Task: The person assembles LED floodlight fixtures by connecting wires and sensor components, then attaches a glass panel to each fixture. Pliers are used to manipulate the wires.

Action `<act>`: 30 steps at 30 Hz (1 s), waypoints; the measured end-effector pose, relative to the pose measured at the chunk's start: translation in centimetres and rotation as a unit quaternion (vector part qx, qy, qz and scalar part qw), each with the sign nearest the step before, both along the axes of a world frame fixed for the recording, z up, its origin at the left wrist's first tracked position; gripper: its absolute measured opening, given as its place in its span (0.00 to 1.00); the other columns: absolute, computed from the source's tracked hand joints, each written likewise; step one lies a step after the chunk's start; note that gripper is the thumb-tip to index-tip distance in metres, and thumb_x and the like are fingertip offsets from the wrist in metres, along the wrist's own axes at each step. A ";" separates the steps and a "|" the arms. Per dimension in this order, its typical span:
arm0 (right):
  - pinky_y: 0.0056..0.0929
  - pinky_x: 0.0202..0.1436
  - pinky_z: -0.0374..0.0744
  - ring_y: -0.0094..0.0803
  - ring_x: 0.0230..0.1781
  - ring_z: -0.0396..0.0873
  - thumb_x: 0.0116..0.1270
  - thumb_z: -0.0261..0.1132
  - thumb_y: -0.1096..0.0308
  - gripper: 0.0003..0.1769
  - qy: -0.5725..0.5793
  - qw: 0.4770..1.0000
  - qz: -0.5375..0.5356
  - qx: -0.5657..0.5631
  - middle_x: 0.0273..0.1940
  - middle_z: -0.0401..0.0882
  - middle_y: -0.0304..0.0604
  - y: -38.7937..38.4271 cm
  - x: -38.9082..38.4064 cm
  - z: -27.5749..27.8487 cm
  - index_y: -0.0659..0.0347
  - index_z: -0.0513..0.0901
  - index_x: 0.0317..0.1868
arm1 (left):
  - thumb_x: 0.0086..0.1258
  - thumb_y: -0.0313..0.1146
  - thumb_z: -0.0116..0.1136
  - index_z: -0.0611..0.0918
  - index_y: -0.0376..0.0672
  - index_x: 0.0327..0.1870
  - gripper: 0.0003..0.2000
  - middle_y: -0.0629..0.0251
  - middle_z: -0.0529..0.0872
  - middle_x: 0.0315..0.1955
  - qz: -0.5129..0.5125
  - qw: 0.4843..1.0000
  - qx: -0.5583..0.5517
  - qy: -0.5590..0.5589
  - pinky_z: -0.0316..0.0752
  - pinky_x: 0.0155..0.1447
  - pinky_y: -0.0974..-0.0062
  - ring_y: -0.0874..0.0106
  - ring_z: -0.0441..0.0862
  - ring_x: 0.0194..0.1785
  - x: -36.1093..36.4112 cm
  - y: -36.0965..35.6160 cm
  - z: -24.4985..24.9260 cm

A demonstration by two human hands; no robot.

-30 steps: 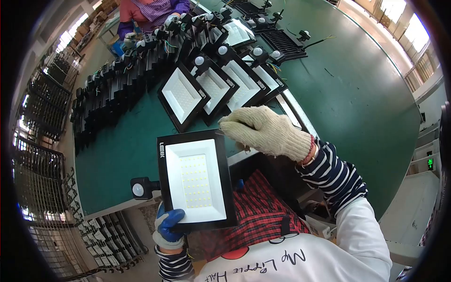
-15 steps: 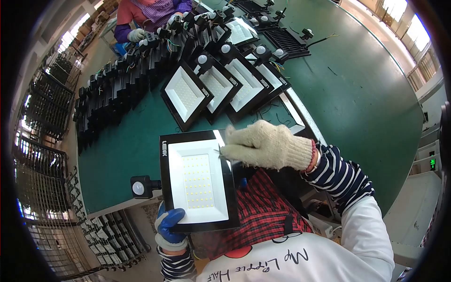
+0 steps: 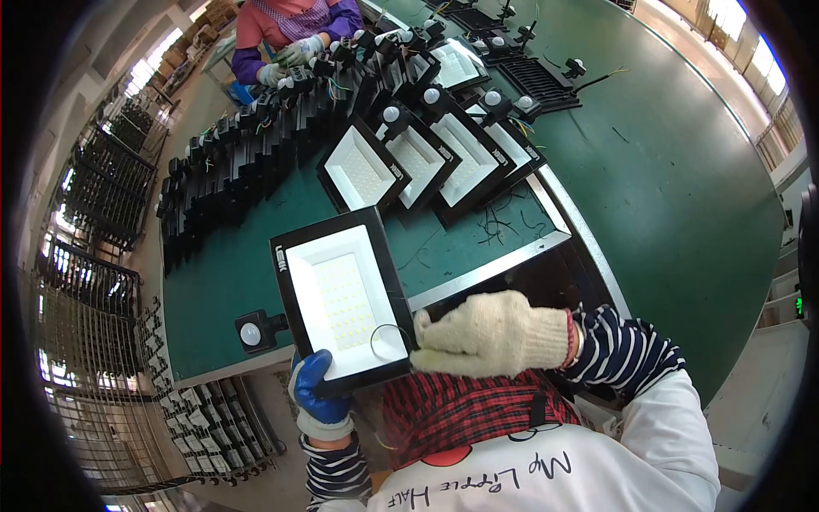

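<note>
My left hand [image 3: 320, 391], in a blue-coated glove, grips the near edge of an LED floodlight [image 3: 348, 299] with a black frame, white reflector and rows of yellow LEDs. The light is tilted with its face towards me. A black motion sensor [image 3: 258, 331] with a white dome sticks out from its left side. At the light's right edge is my right hand [image 3: 493, 334] in a cream knitted glove, thumb and fingers pinched together. A thin dark strand [image 3: 373, 338] curves out from those fingertips over the white reflector.
Several similar floodlights [image 3: 367, 169] lean together on the green table [image 3: 665, 188]. A long row of black housings [image 3: 230, 171] runs along its left side. Thin black scraps [image 3: 495, 226] lie near the metal edge strip [image 3: 486, 266]. Across the table a gloved co-worker [image 3: 290, 34] handles parts.
My right hand has moved down along the light's right edge, and the curved strand now shows at its fingertips. The floodlight has tilted and shifted slightly left and up. The camera view has shifted.
</note>
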State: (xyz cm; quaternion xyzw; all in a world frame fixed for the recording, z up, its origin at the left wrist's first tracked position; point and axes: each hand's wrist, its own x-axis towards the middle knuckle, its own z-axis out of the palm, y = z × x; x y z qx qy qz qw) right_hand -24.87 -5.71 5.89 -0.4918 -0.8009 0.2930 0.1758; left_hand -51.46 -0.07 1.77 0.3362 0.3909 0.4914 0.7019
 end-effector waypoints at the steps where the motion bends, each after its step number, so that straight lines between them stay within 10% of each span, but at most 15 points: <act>1: 0.32 0.17 0.80 0.36 0.18 0.82 0.78 0.55 0.47 0.27 -0.004 1.000 0.009 0.020 0.21 0.80 0.39 -0.7 -0.3 -0.7 0.67 0.79 0.54 | 0.62 0.39 0.58 0.74 0.30 0.65 0.30 0.45 0.83 0.55 0.025 1.000 -0.002 0.002 0.83 0.47 0.66 0.59 0.86 0.47 -0.1 0.2 -0.4; 5: 0.35 0.32 0.85 0.36 0.35 0.88 0.79 0.54 0.47 0.25 0.068 0.986 0.125 -0.091 0.40 0.88 0.50 -2.5 -1.1 -3.0 0.58 0.82 0.60 | 0.70 0.47 0.56 0.77 0.36 0.61 0.26 0.53 0.87 0.45 0.142 0.967 0.166 0.135 0.79 0.25 0.79 0.69 0.86 0.29 -0.6 1.0 -2.2; 7: 0.30 0.30 0.83 0.28 0.32 0.86 0.79 0.58 0.52 0.21 0.271 0.952 -0.029 -0.140 0.36 0.87 0.45 -1.6 0.1 -0.6 0.59 0.82 0.58 | 0.69 0.48 0.56 0.77 0.36 0.61 0.27 0.52 0.86 0.51 0.162 0.939 0.257 0.160 0.86 0.33 0.72 0.65 0.89 0.37 -1.5 1.4 -4.0; 10: 0.20 0.29 0.78 0.15 0.27 0.78 0.77 0.63 0.59 0.14 0.481 0.858 -0.154 -0.094 0.31 0.82 0.36 1.3 0.9 0.6 0.62 0.79 0.51 | 0.69 0.49 0.57 0.72 0.35 0.67 0.31 0.56 0.82 0.45 0.024 0.990 -0.012 -0.142 0.79 0.33 0.72 0.68 0.82 0.36 -2.1 1.0 -2.5; 15: 0.18 0.23 0.74 0.15 0.22 0.74 0.77 0.63 0.57 0.18 0.475 0.854 -0.177 -0.115 0.29 0.81 0.35 3.9 0.0 4.7 0.68 0.77 0.49 | 0.70 0.56 0.56 0.65 0.31 0.72 0.40 0.68 0.75 0.25 -0.084 0.971 -0.050 -0.217 0.59 0.21 0.79 0.79 0.68 0.20 -0.7 0.2 -3.7; 21: 0.17 0.22 0.72 0.15 0.22 0.74 0.77 0.63 0.54 0.22 0.520 0.814 -0.197 -0.170 0.30 0.82 0.38 4.2 -0.4 3.7 0.69 0.79 0.52 | 0.63 0.45 0.58 0.67 0.37 0.74 0.38 0.46 0.79 0.64 -0.098 0.900 -0.149 -0.399 0.86 0.57 0.57 0.53 0.84 0.59 -1.0 -0.3 -4.0; 27: 0.18 0.26 0.74 0.15 0.24 0.74 0.76 0.64 0.56 0.18 0.492 0.836 -0.166 -0.176 0.29 0.79 0.34 3.5 -1.1 4.1 0.66 0.79 0.43 | 0.70 0.54 0.54 0.69 0.31 0.69 0.36 0.58 0.85 0.34 -0.077 0.967 -0.097 -0.223 0.66 0.21 0.76 0.74 0.76 0.23 0.3 -0.2 -3.5; 30: 0.17 0.24 0.75 0.17 0.24 0.78 0.76 0.65 0.57 0.14 0.449 0.873 -0.119 -0.150 0.28 0.84 0.38 2.8 -1.6 3.3 0.62 0.80 0.40 | 0.69 0.51 0.53 0.71 0.32 0.68 0.34 0.51 0.86 0.43 -0.076 0.965 -0.105 -0.230 0.80 0.28 0.71 0.66 0.85 0.31 0.7 -0.2 -3.6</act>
